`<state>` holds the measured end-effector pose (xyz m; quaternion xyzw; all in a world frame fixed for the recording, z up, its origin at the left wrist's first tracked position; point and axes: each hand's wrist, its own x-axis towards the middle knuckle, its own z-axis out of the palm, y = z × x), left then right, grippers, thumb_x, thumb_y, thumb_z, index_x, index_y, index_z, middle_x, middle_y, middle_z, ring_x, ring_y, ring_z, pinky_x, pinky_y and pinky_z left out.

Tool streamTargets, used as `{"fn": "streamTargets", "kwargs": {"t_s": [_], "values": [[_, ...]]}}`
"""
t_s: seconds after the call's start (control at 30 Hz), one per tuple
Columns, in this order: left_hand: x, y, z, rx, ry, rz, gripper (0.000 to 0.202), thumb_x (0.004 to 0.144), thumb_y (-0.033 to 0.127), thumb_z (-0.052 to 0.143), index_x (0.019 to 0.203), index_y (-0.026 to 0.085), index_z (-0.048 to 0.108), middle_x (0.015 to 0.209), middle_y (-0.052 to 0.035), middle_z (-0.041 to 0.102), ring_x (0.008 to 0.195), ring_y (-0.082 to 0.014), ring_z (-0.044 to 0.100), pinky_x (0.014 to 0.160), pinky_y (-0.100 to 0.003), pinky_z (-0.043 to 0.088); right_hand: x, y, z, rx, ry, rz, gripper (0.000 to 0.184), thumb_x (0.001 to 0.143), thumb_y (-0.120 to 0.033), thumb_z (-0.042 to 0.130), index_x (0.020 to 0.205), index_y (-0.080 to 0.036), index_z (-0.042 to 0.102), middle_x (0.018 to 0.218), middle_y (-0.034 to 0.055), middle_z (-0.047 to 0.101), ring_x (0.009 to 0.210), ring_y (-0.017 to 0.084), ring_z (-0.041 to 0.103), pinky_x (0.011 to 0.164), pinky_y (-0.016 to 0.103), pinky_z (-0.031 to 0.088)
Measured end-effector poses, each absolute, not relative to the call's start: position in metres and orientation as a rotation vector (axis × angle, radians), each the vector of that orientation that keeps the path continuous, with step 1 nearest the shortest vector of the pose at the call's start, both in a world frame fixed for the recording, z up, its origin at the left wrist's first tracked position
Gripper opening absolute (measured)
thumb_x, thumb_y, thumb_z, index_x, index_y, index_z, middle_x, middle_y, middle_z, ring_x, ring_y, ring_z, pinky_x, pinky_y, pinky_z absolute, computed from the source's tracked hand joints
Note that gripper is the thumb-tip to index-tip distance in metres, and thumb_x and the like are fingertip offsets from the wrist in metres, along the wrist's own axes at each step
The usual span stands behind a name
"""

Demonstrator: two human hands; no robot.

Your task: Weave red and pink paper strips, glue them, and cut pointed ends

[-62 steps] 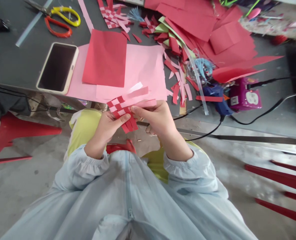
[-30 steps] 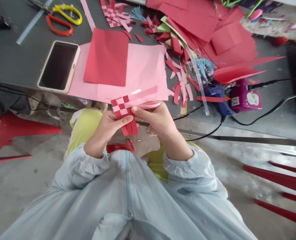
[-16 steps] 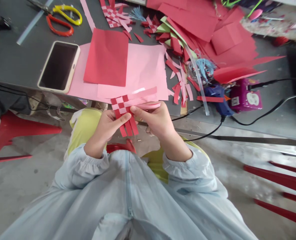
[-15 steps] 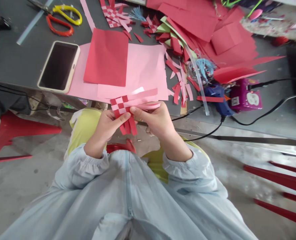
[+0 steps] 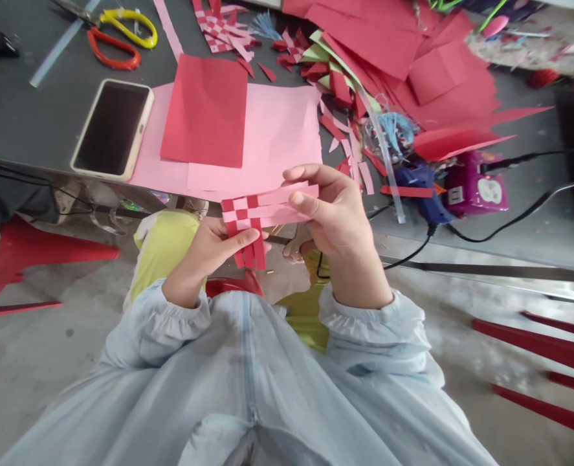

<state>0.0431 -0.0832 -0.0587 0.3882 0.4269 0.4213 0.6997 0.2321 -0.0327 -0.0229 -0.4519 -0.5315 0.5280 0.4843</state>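
A small piece of woven paper strips [image 5: 242,213], red and pink in a checkered pattern, is held up just in front of the table edge. My left hand [image 5: 213,249] is closed on its lower left part, the thumb lying across the red strips [image 5: 252,254] that hang down. My right hand [image 5: 338,207] has its thumb on the loose ends of the pink strips [image 5: 284,202], which stick out to the right. Its fingers are curled behind and above them. The underside of the weave is hidden.
A red paper sheet [image 5: 206,110] lies on pink sheets [image 5: 281,126]. To the left are a phone [image 5: 112,129] and scissors [image 5: 116,39]. Paper scraps [image 5: 338,123], a red paper stack [image 5: 442,77], a blue glue gun [image 5: 422,194] and a purple box [image 5: 475,184] lie right.
My right hand has moved from the weave's edge up and right to the ends of the pink strips. The woven piece has shifted slightly right and down, still in my left hand.
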Motion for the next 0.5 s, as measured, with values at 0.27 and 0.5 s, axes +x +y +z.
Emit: {"fn": "streamTargets", "kwargs": {"t_s": [0.27,0.5], "values": [[0.042,-0.082,-0.054,0.931,1.021,0.836,0.031,0.076,0.047,0.082,0.085,0.017,0.081,0.081,-0.0073,0.081,0.072,-0.0213,0.077,0.063,-0.027,0.063,0.245,-0.033,-0.005,-1.204,-1.733,1.047,0.017,0.072,-0.027,0.081,0.087,-0.019,0.080,0.084,0.0041,0.076,0.077,0.018,0.068,0.069,0.033,0.055],[0.043,-0.080,-0.050,1.009,0.996,0.773,0.027,0.078,0.045,0.081,0.079,0.018,0.081,0.079,-0.0068,0.080,0.067,-0.0182,0.075,0.061,-0.024,0.061,0.242,-0.031,0.002,-1.236,-1.828,1.206,0.011,0.077,-0.024,0.074,0.072,-0.015,0.078,0.068,0.0032,0.072,0.065,0.014,0.062,0.063,0.028,0.049]]}}
